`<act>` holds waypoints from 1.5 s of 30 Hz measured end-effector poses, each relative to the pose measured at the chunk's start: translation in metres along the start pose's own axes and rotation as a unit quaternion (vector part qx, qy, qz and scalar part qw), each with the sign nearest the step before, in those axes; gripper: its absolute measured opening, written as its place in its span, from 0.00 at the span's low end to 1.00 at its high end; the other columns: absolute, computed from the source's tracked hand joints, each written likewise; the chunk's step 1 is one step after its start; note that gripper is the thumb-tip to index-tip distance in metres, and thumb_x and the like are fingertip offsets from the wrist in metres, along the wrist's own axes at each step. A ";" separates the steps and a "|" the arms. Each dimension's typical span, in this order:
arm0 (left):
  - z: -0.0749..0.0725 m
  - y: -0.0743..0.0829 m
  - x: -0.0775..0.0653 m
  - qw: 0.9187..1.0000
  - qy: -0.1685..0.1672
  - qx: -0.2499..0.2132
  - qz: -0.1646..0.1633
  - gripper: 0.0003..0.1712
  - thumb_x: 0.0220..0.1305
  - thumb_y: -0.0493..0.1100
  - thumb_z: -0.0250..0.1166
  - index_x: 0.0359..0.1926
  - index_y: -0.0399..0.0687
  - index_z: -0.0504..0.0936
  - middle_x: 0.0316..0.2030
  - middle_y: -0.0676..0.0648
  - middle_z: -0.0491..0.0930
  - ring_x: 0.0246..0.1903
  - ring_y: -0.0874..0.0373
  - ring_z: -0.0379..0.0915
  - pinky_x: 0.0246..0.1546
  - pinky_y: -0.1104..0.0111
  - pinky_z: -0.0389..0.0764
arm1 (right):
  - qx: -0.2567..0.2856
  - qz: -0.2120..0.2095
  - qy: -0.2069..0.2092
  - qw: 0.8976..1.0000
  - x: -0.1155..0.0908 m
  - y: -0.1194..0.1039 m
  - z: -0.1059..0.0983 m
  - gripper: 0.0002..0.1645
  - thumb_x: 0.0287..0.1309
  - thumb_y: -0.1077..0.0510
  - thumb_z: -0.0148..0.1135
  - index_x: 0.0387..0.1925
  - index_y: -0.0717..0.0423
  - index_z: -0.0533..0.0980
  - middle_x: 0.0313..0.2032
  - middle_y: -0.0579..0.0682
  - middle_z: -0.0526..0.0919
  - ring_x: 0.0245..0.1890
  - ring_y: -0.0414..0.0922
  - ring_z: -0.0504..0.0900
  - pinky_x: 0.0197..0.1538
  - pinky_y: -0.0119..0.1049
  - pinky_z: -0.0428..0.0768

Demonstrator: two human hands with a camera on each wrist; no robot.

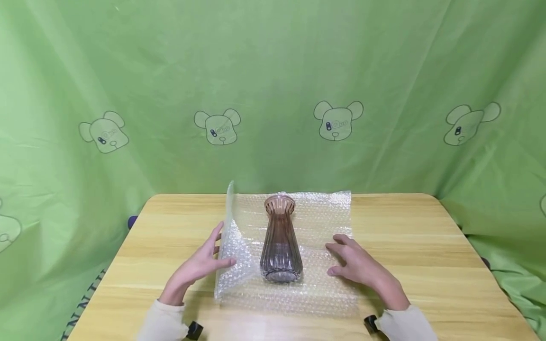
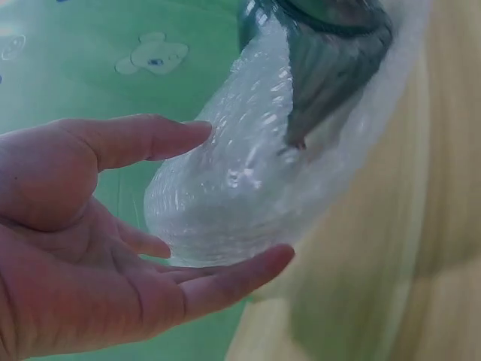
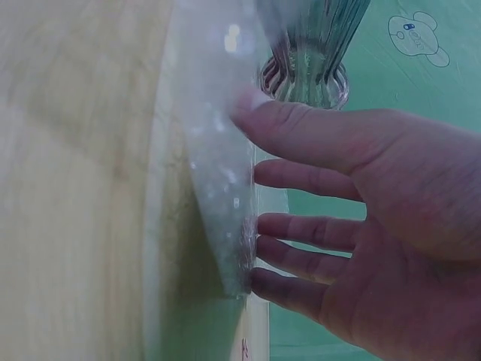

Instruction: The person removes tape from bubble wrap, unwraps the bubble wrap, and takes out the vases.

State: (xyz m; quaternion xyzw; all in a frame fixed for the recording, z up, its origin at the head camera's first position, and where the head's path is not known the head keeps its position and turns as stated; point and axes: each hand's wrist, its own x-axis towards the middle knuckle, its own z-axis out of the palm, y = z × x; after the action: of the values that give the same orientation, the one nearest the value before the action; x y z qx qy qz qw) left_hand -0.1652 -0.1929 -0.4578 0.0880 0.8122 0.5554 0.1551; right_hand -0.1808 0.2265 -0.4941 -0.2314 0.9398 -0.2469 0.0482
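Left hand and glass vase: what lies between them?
The raised left side of the bubble wrap lies between the left hand and the glass vase, as the head view shows.

Lateral passage exists over the table [image 1: 426, 246] outside the left hand [image 1: 204, 263] and the right hand [image 1: 356, 265]. A gap above flat-lying bubble wrap [image 1: 322, 213] separates the vase [image 1: 281, 241] from the right hand. The wrap's raised left edge obstructs direct left-side access to the vase. A curtain [image 1: 273, 61] bounds the far side.
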 end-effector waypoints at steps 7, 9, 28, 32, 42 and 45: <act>-0.012 -0.018 -0.005 0.999 0.021 -0.009 -0.031 0.70 0.59 0.36 0.73 0.81 0.43 0.25 0.77 0.23 0.39 0.70 0.21 0.52 0.66 0.37 0.67 | 0.002 -0.004 0.002 1.000 0.000 -0.001 0.000 0.42 0.49 0.54 0.80 0.63 0.71 0.75 0.68 0.77 0.64 0.65 0.75 0.67 0.66 0.68 0.69; -0.014 -0.023 -0.006 0.999 0.025 -0.018 -0.030 0.70 0.59 0.36 0.73 0.81 0.43 0.25 0.76 0.23 0.40 0.70 0.22 0.51 0.66 0.38 0.66 | 0.004 -0.005 0.001 1.000 0.000 -0.001 0.000 0.42 0.50 0.54 0.80 0.63 0.70 0.75 0.68 0.77 0.64 0.65 0.75 0.67 0.66 0.68 0.69; -0.049 -0.046 -0.027 0.995 0.066 0.071 0.015 0.55 0.52 0.29 0.75 0.78 0.38 0.56 0.76 0.27 0.39 0.71 0.22 0.47 0.63 0.38 0.71 | 0.011 0.007 -0.007 1.000 0.000 -0.004 -0.004 0.43 0.50 0.54 0.80 0.64 0.70 0.74 0.69 0.77 0.63 0.66 0.75 0.66 0.66 0.69 0.68; -0.058 -0.036 -0.039 0.993 0.040 0.085 0.069 0.45 0.56 0.25 0.68 0.75 0.40 0.63 0.77 0.27 0.42 0.72 0.21 0.45 0.64 0.31 0.65 | 0.009 0.007 -0.009 1.000 0.000 -0.005 -0.004 0.43 0.50 0.54 0.80 0.64 0.70 0.74 0.69 0.76 0.63 0.66 0.75 0.66 0.66 0.69 0.68; -0.052 0.040 -0.070 0.957 0.101 0.208 0.172 0.30 0.71 0.35 0.64 0.72 0.43 0.70 0.74 0.38 0.62 0.72 0.34 0.57 0.65 0.33 0.65 | 0.010 0.004 -0.007 1.000 0.001 -0.003 -0.002 0.43 0.51 0.54 0.79 0.64 0.71 0.74 0.69 0.77 0.62 0.66 0.75 0.65 0.66 0.69 0.68; -0.041 0.055 -0.064 0.951 0.089 0.231 0.185 0.32 0.70 0.37 0.66 0.73 0.44 0.70 0.73 0.39 0.64 0.72 0.36 0.59 0.68 0.35 0.62 | 0.010 0.006 -0.005 1.000 0.000 -0.003 -0.002 0.43 0.50 0.54 0.79 0.64 0.71 0.74 0.69 0.77 0.62 0.66 0.75 0.65 0.66 0.69 0.68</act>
State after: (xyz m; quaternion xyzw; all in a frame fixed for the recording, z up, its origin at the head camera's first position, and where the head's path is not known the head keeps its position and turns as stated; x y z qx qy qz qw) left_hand -0.1218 -0.2289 -0.3828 0.2201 0.8982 0.3776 -0.0479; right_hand -0.1803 0.2254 -0.4907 -0.2266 0.9385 -0.2544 0.0566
